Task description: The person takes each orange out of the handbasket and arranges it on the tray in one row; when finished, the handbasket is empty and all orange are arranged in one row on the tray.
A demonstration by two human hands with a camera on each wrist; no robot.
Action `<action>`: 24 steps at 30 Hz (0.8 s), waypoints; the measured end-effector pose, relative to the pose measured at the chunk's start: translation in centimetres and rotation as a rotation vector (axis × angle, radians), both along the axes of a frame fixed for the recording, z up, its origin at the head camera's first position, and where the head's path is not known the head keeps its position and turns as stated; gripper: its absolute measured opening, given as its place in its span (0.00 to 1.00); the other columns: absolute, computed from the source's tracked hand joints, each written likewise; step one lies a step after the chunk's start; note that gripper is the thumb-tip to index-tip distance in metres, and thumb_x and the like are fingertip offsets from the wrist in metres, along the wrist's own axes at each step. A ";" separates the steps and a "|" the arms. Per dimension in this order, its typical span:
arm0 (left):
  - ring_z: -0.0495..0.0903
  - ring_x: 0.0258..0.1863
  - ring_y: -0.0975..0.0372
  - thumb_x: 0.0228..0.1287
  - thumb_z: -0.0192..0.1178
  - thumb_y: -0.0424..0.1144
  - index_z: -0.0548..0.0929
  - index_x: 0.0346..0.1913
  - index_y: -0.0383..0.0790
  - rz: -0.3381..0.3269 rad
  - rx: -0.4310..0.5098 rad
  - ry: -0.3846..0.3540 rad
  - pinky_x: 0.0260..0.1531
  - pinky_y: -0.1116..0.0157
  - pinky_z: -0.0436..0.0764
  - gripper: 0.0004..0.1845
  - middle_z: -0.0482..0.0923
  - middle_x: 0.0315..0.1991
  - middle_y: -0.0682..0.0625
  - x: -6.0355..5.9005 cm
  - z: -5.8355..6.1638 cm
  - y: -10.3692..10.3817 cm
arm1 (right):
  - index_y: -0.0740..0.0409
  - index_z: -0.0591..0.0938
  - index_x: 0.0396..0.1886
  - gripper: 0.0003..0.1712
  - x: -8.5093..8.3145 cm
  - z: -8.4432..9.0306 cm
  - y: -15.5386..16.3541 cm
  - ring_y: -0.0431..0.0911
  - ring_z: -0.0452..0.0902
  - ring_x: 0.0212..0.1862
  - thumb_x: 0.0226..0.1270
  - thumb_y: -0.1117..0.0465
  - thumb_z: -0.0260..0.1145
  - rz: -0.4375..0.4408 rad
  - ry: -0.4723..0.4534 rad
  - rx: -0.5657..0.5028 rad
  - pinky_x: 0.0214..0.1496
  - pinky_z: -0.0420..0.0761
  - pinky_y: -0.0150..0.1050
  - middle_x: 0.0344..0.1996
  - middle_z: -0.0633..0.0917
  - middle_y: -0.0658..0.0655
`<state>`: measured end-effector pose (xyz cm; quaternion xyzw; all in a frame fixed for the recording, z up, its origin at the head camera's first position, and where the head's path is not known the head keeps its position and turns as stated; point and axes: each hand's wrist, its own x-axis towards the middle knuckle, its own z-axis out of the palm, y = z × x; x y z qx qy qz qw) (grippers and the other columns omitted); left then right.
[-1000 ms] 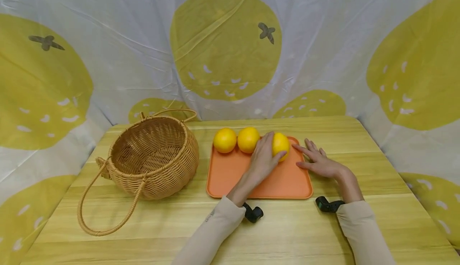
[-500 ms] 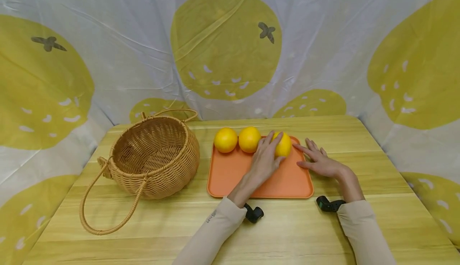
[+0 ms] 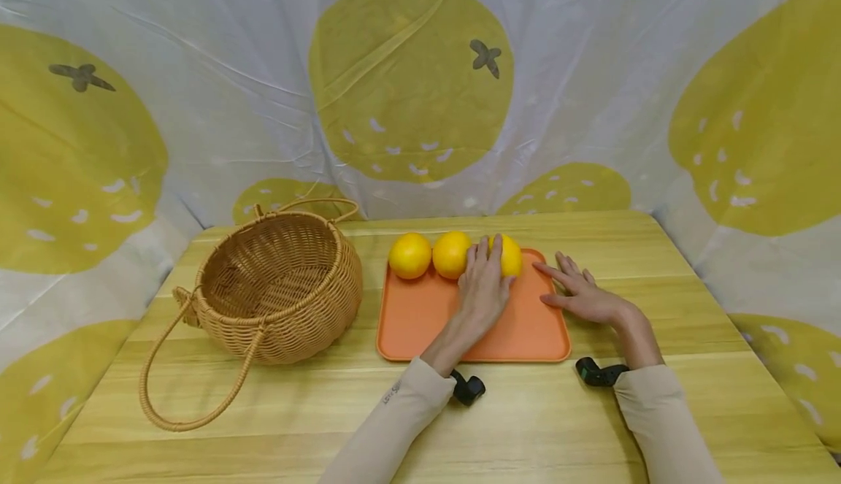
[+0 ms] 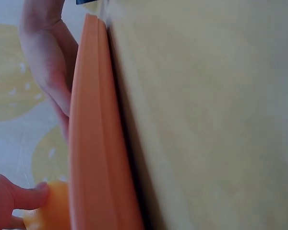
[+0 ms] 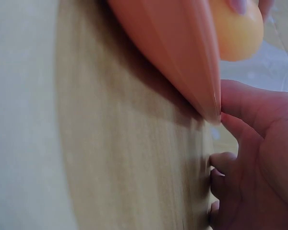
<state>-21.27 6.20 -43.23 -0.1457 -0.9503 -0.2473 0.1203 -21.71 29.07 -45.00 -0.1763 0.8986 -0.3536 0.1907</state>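
Observation:
Three oranges sit in a row at the far edge of an orange tray [image 3: 420, 316]. My left hand [image 3: 485, 276] lies over the rightmost orange [image 3: 512, 255], fingers curved round its top and thumb on its near side. The left wrist view shows the thumb [image 4: 24, 197] pressed against this orange [image 4: 55, 211]. The middle orange [image 3: 450, 254] sits just left of my fingers and the left orange [image 3: 410, 255] beside it. My right hand [image 3: 578, 294] rests flat, fingers spread, at the tray's right edge [image 5: 182, 57], holding nothing.
An empty wicker basket [image 3: 279, 287] with a long loop handle [image 3: 190, 389] lies tilted on the wooden table [image 3: 525, 425], left of the tray. A lemon-print cloth [image 3: 407, 82] hangs behind and at both sides.
My left hand has slid further over the rightmost orange, and hand and orange have shifted slightly left and away, closer to the middle orange. The right hand has stayed put.

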 end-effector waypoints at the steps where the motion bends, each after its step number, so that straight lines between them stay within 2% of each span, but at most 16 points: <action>1: 0.70 0.72 0.49 0.70 0.68 0.43 0.66 0.78 0.40 0.013 -0.005 0.000 0.43 0.54 0.89 0.38 0.68 0.75 0.41 -0.1 0.0 0.0 | 0.56 0.55 0.84 0.41 0.0 0.0 -0.1 0.71 0.19 0.81 0.80 0.48 0.59 0.001 -0.001 0.000 0.75 0.23 0.74 0.82 0.32 0.74; 8: 0.65 0.77 0.53 0.72 0.66 0.45 0.61 0.80 0.37 0.038 -0.022 -0.024 0.45 0.53 0.89 0.40 0.64 0.79 0.44 -0.8 0.2 -0.1 | 0.57 0.55 0.84 0.41 0.0 0.1 -0.1 0.71 0.19 0.81 0.81 0.49 0.59 -0.002 -0.002 -0.001 0.76 0.22 0.73 0.81 0.32 0.75; 15: 0.64 0.77 0.53 0.73 0.64 0.46 0.62 0.81 0.43 0.023 -0.033 -0.042 0.44 0.54 0.89 0.38 0.62 0.80 0.45 -0.9 0.2 0.0 | 0.58 0.55 0.84 0.41 0.1 0.0 0.1 0.71 0.18 0.81 0.81 0.49 0.58 0.000 -0.006 -0.003 0.75 0.22 0.74 0.81 0.31 0.75; 24: 0.63 0.78 0.53 0.76 0.60 0.48 0.59 0.82 0.42 0.026 -0.071 -0.081 0.45 0.54 0.89 0.38 0.59 0.81 0.45 -1.1 0.4 0.1 | 0.57 0.56 0.84 0.42 0.1 0.1 0.1 0.71 0.19 0.81 0.80 0.49 0.59 0.005 0.006 -0.026 0.75 0.22 0.73 0.81 0.32 0.75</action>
